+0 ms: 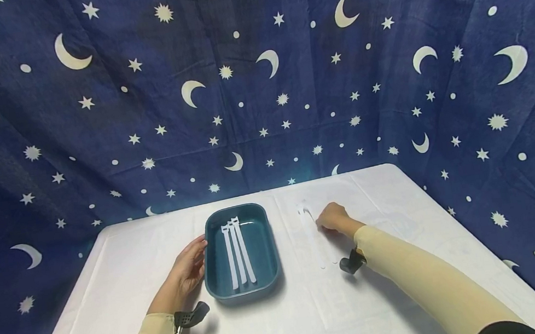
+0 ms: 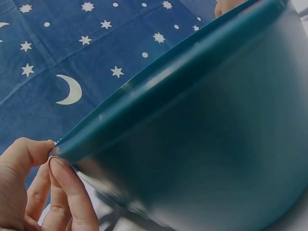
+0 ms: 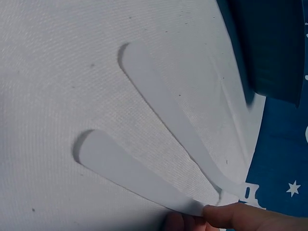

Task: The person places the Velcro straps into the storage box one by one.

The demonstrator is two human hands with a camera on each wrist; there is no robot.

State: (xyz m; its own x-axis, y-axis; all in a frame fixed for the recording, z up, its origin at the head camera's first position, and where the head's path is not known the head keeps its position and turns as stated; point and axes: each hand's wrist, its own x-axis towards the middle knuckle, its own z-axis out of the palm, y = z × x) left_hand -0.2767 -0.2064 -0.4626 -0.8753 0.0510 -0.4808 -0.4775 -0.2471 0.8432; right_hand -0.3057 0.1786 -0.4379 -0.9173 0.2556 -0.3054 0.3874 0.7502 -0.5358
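A dark teal tray [image 1: 264,250] stands on the white-covered table, with three white hook-and-loop cable ties [image 1: 242,250] lying side by side in it. At its left rim my left hand [image 1: 187,267] pinches the edge between thumb and finger, as the left wrist view shows. To the right of the tray, my right hand [image 1: 334,219] pinches a white cable tie [image 3: 137,173] near its slotted end. A second loose tie [image 3: 166,108] lies beside it on the cloth, its slotted head close to my fingers. The held tie's head is hidden behind the hand.
The white tablecloth [image 1: 291,329] has faint creases. A dark blue curtain [image 1: 235,55] with moons and stars hangs behind the table and along its sides. Black wrist mounts [image 1: 352,262] sit over both beige sleeves.
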